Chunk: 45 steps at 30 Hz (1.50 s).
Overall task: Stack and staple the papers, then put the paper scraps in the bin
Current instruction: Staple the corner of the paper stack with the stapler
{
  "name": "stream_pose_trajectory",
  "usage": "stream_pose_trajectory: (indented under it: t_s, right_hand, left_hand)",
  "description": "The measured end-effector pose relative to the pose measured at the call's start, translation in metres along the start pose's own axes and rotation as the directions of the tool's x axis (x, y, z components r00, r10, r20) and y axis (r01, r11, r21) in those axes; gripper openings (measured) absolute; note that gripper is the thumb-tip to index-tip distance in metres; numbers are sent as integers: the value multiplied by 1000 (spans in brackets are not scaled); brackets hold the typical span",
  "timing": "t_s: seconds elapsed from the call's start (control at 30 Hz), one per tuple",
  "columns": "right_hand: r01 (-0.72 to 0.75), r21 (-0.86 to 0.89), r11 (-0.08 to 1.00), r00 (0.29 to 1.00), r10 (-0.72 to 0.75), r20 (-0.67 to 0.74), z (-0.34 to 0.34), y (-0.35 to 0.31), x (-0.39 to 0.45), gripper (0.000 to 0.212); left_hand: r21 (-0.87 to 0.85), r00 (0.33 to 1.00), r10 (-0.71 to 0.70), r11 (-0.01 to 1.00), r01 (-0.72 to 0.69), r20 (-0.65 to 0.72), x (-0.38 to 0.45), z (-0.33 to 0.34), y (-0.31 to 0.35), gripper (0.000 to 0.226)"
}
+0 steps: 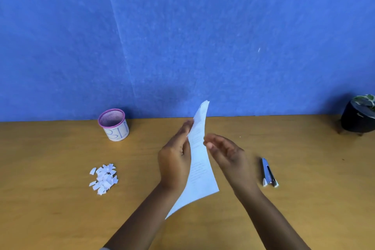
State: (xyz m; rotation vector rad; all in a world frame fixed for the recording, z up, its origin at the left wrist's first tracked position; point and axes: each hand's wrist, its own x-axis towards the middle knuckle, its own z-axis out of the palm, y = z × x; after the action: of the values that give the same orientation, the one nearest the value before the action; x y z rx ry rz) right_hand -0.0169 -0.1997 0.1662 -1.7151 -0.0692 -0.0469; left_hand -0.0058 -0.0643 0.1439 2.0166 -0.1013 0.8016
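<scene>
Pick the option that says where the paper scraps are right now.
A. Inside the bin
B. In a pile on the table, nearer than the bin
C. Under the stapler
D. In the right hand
B: the paper scraps lie heaped on the table, in front of the bin and apart from it.

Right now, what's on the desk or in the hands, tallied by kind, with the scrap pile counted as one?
Held sheaf of papers: 1
Pile of paper scraps: 1
Bin: 1
Stapler: 1
Potted plant: 1
Total: 5
</scene>
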Motion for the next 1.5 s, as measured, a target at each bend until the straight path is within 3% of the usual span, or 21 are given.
stream_pose_trajectory:
  t_s: [0.13, 0.23, 0.3, 0.4, 0.57, 0.83, 0.93, 1.03, 1.13, 1.2, 1.5]
  right_hand:
    - [15, 245, 970, 1000, -19, 12, 18, -21, 7, 19]
    - [-38, 317, 948, 995, 67, -81, 23, -22, 12, 15]
    - [-88, 334, 938, 980, 142, -140, 21, -18, 15, 20]
    - [-194, 460, 867, 960, 263, -91, 12, -18, 18, 26]
    - [-301, 619, 725, 953, 254, 166, 1, -26, 17, 33]
    - [-415, 702, 579, 910, 250, 332, -9, -36, 20, 32]
    - [-434, 661, 611, 899, 244, 365, -10, -36, 22, 31]
    - [-424, 487, 763, 888, 245, 389, -16, -36, 23, 33]
    - [-407, 277, 870, 865, 271, 422, -24, -40, 25, 36]
    - [-410, 254, 876, 865, 286, 412, -25, -42, 26, 35]
    - [-417, 299, 858, 898, 338, 282, -16, -35, 26, 34]
  left_hand:
    - [87, 992, 91, 991, -98, 84, -3, 8, 14, 43]
    - [192, 977, 138, 967, -168, 160, -5, 12, 16, 44]
    - [149, 962, 146, 972, -184, 230, -7, 13, 11, 47]
    - [-53, 932, 41, 998, -23, 360, -6, 7, 7, 52]
    - [-191, 969, -60, 976, 108, 240, 12, 3, 13, 44]
    - [-392, 941, -227, 865, 313, 251, 19, 5, 38, 46]
    - [-361, 966, -146, 907, 216, 213, 19, 2, 42, 54]
    - [-230, 978, -38, 969, 85, 204, 23, 0, 41, 55]
    - [-205, 955, -58, 971, 122, 291, 30, -4, 39, 32]
    - [-177, 939, -107, 969, 173, 328, 34, -5, 37, 13]
    - [-200, 953, -163, 955, 218, 256, 33, 3, 27, 23]
